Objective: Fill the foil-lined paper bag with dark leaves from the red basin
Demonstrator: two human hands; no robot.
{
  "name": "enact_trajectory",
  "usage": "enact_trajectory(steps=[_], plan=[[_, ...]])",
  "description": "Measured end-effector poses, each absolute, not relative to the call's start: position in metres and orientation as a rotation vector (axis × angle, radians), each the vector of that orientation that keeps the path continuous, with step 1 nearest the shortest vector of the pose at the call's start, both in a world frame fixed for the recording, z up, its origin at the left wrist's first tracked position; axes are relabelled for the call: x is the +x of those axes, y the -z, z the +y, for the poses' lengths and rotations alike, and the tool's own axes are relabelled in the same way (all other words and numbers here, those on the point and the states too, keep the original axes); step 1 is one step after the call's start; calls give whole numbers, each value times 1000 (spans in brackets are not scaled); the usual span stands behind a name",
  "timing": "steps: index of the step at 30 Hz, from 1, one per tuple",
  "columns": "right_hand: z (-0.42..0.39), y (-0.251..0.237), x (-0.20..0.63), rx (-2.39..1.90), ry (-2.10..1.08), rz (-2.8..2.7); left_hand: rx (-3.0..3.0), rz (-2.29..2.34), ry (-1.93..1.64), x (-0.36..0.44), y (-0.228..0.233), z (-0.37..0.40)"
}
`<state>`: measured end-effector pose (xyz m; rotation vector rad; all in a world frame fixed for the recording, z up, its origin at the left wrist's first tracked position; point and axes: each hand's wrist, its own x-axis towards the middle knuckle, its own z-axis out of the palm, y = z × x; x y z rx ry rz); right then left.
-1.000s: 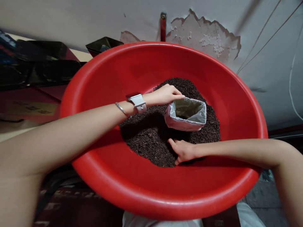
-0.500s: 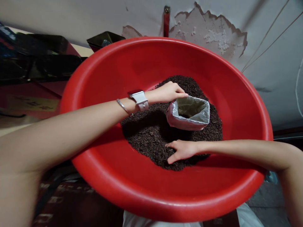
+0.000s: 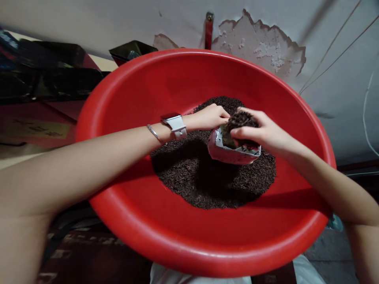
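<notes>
Head view looks down into a big red basin (image 3: pixel 142 221) with a mound of dark loose grains (image 3: pixel 204 177) spread over its bottom. A small pink pouch with a silvery lining (image 3: pixel 232 152) stands upright on the heap, a little right of centre and toward the far side, mouth open upward. The left hand (image 3: pixel 209 117), with a white watch (image 3: pixel 175 125) and a thin bangle (image 3: pixel 154 134) on its wrist, pinches the far-left edge of the pouch mouth, fingers closed on the rim to keep it open. The right hand (image 3: pixel 260 132) is cupped right over the mouth, fingers curled around a handful of the grains (image 3: pixel 240 119), some of it heaped above the knuckles. How full the pouch is cannot be told, since the hand covers the opening. Judging by the pile, filling is under way but far from finished: most of the grains lie loose in the basin. Behind the basin are a peeling wall (image 3: pixel 260 43) and a dark container (image 3: pixel 132 49) at far left
</notes>
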<state>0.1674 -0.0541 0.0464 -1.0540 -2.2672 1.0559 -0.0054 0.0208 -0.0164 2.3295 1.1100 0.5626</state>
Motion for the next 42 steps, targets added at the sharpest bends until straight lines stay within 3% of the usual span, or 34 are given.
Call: enact_trajectory(steps=[8, 32, 36, 39, 42], plan=[[-27, -48, 184, -1118, -604, -2400, 2285, 1097, -543, -4, 11, 17], [-25, -59, 189, -1161, -485, -2468, 2294, 1106, -542, -5, 9, 13], [8, -58, 213, -1464, -273, -2519, 2293, 1069, -562, -6, 9, 13], [40, -45, 242, -1917, -125, -2677, 2295, 1053, -579, -7, 10, 14], [58, -24, 267, -2428, -411, -2755, 2296, 1058, -576, -8, 11, 15]])
